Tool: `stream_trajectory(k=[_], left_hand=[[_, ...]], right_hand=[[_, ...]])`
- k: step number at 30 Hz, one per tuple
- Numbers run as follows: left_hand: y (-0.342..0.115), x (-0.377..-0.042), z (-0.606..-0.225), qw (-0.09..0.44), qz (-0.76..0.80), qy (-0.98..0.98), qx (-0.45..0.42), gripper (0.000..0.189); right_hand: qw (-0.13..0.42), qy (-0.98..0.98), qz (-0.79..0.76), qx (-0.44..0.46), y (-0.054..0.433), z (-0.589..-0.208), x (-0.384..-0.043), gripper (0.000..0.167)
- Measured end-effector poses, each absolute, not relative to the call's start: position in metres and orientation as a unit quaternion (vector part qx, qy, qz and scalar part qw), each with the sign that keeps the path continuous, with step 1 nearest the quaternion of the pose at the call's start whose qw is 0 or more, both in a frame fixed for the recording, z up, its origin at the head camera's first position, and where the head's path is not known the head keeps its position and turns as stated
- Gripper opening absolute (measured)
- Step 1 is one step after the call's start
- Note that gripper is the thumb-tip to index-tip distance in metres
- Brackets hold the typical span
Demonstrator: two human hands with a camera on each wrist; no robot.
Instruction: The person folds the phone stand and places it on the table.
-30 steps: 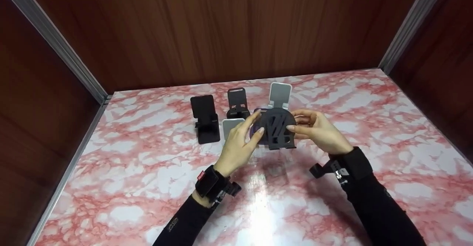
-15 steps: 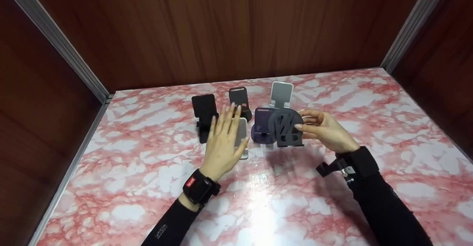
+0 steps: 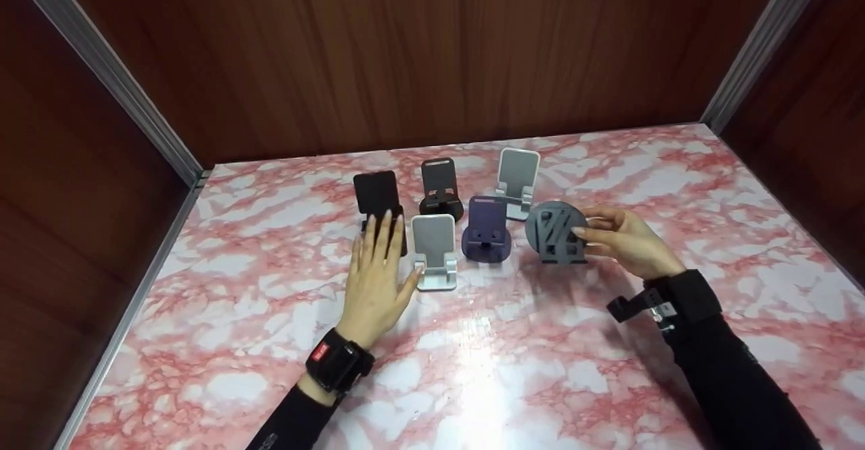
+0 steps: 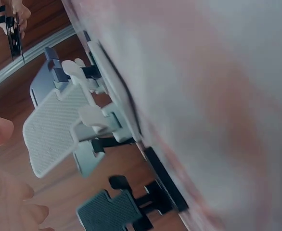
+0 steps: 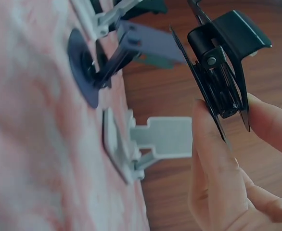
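My right hand (image 3: 632,242) pinches a folded dark phone stand (image 3: 555,232) with a round, slotted base by its right edge, above the table. In the right wrist view, the thumb and fingers hold the folded stand (image 5: 218,72) from both sides, its flat parts close together. My left hand (image 3: 373,291) is spread with straight fingers and holds nothing. Its fingertips overlap a black phone stand (image 3: 376,192) in the head view; its thumb is near a white-framed grey phone stand (image 3: 434,239). In the left wrist view, that white stand (image 4: 54,127) appears apart from the fingers.
A purple phone stand (image 3: 487,220) stands unfolded right of the front white one. Behind are another black stand (image 3: 439,178) and another white-and-grey stand (image 3: 519,171). Wood-grain panels (image 3: 432,58) enclose the red-and-white marbled table (image 3: 223,342) at the back and sides.
My left hand has let go of the folded stand and moved left. My right hand has carried the stand to the right, uncovering the purple stand.
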State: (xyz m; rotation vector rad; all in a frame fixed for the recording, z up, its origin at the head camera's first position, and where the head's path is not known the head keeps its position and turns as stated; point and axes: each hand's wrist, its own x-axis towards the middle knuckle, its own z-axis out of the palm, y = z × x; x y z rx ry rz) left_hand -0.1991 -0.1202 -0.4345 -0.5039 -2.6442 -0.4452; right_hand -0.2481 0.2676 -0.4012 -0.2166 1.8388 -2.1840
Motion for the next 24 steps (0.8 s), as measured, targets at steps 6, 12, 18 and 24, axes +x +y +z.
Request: stream_trajectory(k=[6, 12, 18, 24], left_hand=[[-0.135, -0.194, -0.438, 0.184, -0.164, -0.955, -0.162, 0.078], [-0.146, -0.191, -0.440, 0.181, -0.165, -0.958, -0.149, 0.076], [-0.151, -0.190, -0.441, 0.171, -0.172, -0.959, -0.146, 0.073], [-0.153, -0.191, -0.439, 0.170, -0.174, -0.959, -0.144, 0.073]], right_hand=[[0.142, 0.632, -0.759, -0.064, 0.286, -0.410, -0.252, 0.022], [0.144, 0.659, -0.737, -0.044, 0.305, -0.415, -0.260, 0.020], [0.152, 0.682, -0.715, -0.022, 0.324, -0.421, -0.264, 0.025], [0.160, 0.669, -0.726, -0.008, 0.335, -0.427, -0.265, 0.023]])
